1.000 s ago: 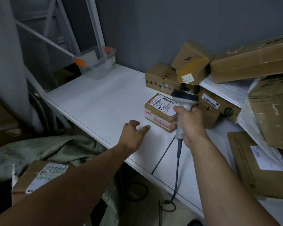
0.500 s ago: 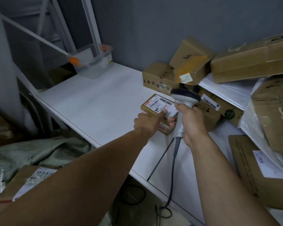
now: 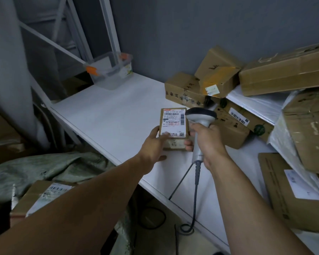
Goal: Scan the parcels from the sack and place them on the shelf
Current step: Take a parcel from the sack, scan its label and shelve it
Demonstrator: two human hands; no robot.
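Left hand [image 3: 153, 144] grips small parcel [image 3: 174, 124]; right hand [image 3: 208, 139] grips scanner [image 3: 201, 116].

One view only: wide-angle camera on the person's head. It looked forward and down across the white shelf [image 3: 109, 111] toward the grey wall [image 3: 173, 34]. Close range: left hand [image 3: 153, 144] and right hand [image 3: 208, 142] sat mid-frame, forearms running in from the bottom edge. The sack [image 3: 44, 166] lay lower left, stacked parcels [image 3: 284, 74] at the right edge.

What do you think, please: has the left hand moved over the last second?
Yes: the left hand went right along the shelf, toward the boxes, and now holds the parcel.
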